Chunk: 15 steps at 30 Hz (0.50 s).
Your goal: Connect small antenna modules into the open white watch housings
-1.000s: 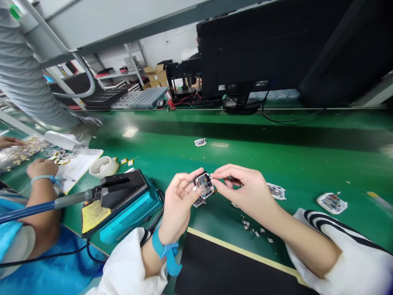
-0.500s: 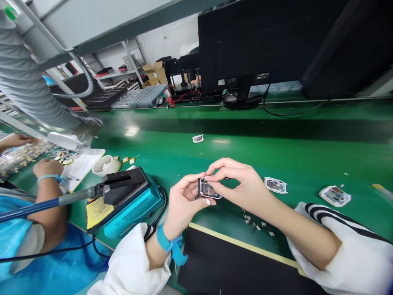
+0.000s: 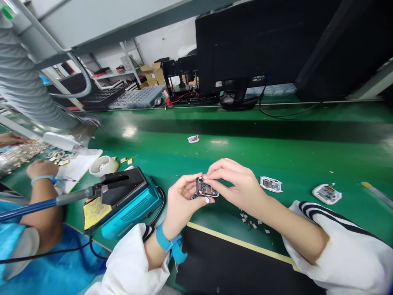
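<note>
A small watch-like case [image 3: 208, 188] with a white rim and an exposed circuit board is held above the green bench. My left hand [image 3: 181, 200], with a blue band on its wrist, grips the case between thumb and fingers. Over the upper left corner of the case, my right hand [image 3: 236, 180] has thumb and fingertips pinched together, touching it. Whatever small piece lies between those fingertips is too hidden to name. Similar white-rimmed cases lie on the bench: one [image 3: 271, 184] right of my right hand, another [image 3: 327, 193] farther right, and a third [image 3: 193, 139] beyond my hands.
Small pale scraps [image 3: 253, 224] lie below my right forearm, by a black mat [image 3: 233, 262]. Left stands a teal soldering station [image 3: 132, 209] with a yellow sponge [image 3: 96, 213]. Beyond it are a white bowl [image 3: 104, 166] and a co-worker's hand [image 3: 43, 169]. A monitor [image 3: 258, 45] stands behind.
The whole view has shifted slightly, so bench items appear a little farther left. My hands keep the same hold, with the right fingertips still at the case's corner.
</note>
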### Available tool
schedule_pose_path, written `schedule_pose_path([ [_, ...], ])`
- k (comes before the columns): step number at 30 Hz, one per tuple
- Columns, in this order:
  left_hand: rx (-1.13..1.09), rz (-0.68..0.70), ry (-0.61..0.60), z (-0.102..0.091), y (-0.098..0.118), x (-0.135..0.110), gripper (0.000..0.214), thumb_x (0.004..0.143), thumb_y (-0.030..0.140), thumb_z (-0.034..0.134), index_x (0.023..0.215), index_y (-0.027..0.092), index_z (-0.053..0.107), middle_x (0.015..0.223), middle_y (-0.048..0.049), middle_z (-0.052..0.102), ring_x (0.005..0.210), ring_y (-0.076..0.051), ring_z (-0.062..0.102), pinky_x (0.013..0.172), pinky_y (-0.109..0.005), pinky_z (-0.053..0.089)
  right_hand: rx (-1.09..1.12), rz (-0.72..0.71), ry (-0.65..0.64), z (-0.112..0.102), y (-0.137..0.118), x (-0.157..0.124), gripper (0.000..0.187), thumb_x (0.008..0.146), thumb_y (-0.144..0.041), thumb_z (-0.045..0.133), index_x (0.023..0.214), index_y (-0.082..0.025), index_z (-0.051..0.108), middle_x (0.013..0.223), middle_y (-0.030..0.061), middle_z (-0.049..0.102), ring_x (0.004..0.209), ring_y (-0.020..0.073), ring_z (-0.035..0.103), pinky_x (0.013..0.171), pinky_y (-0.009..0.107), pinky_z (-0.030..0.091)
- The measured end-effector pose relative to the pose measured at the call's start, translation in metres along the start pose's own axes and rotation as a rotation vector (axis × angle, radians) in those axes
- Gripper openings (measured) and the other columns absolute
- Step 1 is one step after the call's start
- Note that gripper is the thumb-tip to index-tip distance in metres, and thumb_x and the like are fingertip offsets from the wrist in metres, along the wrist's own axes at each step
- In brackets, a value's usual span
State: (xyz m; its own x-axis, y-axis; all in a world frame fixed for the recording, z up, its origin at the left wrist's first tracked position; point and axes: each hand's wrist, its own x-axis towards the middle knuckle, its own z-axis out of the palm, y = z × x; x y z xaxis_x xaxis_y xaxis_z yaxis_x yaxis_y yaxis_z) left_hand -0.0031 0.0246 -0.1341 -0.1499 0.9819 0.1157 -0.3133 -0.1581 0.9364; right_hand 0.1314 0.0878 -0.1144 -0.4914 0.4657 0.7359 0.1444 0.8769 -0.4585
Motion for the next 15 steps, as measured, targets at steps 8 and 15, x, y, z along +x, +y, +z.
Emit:
schedule_pose_path([
  [8, -0.032, -0.082, 0.066, 0.002, -0.004, 0.002, 0.047, 0.043, 0.005, 0.077, 0.086, 0.014, 0.060, 0.080, -0.0026, 0.064, 0.071, -0.011, 0.061, 0.058, -0.015, 0.053, -0.280, -0.112, -0.239, -0.012, 0.007, -0.012, 0.022, 0.084, -0.022, 0.041, 0.093, -0.014, 0.059, 0.093, 0.0078, 0.057, 0.071, 0.0133, 0.045, 0.063, 0.028, 0.040],
  [15, -0.049, -0.073, 0.013, 0.011, -0.014, -0.001, 0.042, 0.047, 0.010, 0.077, 0.084, 0.015, 0.059, 0.089, -0.0037, 0.062, 0.083, -0.013, 0.059, 0.071, -0.020, 0.050, -0.388, -0.084, -0.394, -0.026, 0.001, -0.030, 0.048, 0.081, -0.049, 0.042, 0.109, -0.012, 0.051, 0.091, 0.0085, 0.057, 0.078, 0.0164, 0.052, 0.064, 0.028, 0.045],
])
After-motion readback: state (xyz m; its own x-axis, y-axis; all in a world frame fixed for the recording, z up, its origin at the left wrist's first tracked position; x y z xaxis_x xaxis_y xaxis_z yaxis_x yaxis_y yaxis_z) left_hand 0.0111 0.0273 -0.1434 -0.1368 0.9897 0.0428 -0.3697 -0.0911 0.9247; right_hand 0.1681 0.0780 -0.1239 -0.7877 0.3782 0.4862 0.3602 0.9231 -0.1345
